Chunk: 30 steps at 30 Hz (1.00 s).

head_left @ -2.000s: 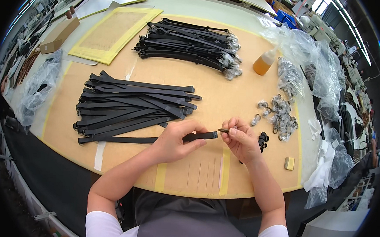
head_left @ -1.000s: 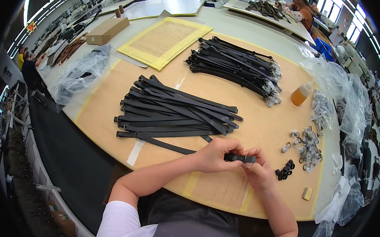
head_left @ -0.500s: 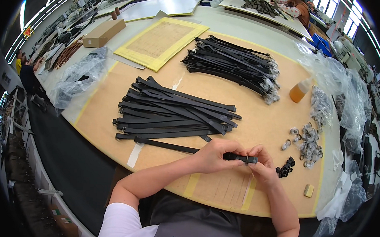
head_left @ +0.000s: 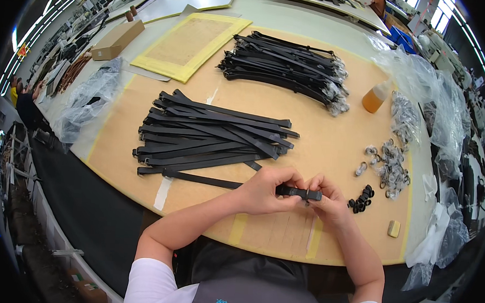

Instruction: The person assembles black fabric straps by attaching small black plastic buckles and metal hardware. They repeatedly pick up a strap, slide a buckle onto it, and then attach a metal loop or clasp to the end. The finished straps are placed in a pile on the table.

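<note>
A black strap point(head_left: 202, 179) lies along the tan work board point(head_left: 330, 150), its right end lifted between both hands. My left hand point(head_left: 265, 189) grips the strap just left of the end. My right hand point(head_left: 328, 199) pinches the strap's tip from the right. The two hands almost touch. A pile of loose black straps point(head_left: 210, 136) lies just beyond my left hand. Small black loops point(head_left: 360, 198) sit right of my right hand, with metal buckles point(head_left: 387, 164) beyond them.
A second bundle of finished straps point(head_left: 285, 68) lies at the back. An amber bottle point(head_left: 376, 98), clear plastic bags point(head_left: 422, 78), a yellow mat point(head_left: 190, 42), a cardboard box point(head_left: 116, 39) and a small tan block point(head_left: 394, 228) surround the board.
The view swung to the left early on. Both hands stay on the strap's end, working it slightly; the tip now pokes out farther between the fingers.
</note>
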{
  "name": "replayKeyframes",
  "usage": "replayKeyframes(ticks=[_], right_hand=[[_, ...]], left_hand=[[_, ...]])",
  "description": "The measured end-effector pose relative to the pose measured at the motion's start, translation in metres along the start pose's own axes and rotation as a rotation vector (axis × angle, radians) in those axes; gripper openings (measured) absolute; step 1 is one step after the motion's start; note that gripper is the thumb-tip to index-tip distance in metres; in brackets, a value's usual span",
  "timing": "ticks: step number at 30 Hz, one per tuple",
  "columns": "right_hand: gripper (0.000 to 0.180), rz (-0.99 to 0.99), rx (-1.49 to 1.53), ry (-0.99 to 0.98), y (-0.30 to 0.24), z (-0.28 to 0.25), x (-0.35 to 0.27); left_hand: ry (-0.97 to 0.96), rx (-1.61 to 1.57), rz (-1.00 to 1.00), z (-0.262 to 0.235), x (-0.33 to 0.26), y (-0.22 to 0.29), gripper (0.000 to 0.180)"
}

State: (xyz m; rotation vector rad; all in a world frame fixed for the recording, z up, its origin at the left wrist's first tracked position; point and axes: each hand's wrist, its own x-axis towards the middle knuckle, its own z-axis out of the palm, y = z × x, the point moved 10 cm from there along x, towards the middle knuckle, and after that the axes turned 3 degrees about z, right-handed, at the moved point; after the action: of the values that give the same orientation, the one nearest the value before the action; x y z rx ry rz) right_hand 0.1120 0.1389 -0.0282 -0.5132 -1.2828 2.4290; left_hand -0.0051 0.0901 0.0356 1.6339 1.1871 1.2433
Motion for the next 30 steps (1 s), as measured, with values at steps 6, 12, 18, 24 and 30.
replayKeyframes(ticks=[6, 12, 18, 24, 30], right_hand=[[0.025, 0.011, 0.029, -0.022, 0.001, 0.0, 0.002], [0.034, -0.005, 0.08, -0.064, 0.006, -0.013, 0.002], [0.023, 0.021, 0.144, -0.11, 0.008, -0.006, 0.003], [0.021, 0.213, 0.14, -0.134, 0.02, 0.001, 0.001], [0.024, 0.424, -0.013, -0.069, 0.025, 0.011, -0.006]], left_hand=[[0.057, 0.011, -0.001, -0.003, -0.002, -0.003, 0.02], [0.083, 0.057, 0.017, -0.007, -0.001, 0.0, 0.02], [0.09, 0.073, 0.074, -0.009, -0.001, 0.006, 0.019], [0.076, 0.142, 0.141, -0.001, -0.005, 0.011, 0.018], [0.011, 0.151, 0.149, 0.011, -0.01, 0.004, 0.017]])
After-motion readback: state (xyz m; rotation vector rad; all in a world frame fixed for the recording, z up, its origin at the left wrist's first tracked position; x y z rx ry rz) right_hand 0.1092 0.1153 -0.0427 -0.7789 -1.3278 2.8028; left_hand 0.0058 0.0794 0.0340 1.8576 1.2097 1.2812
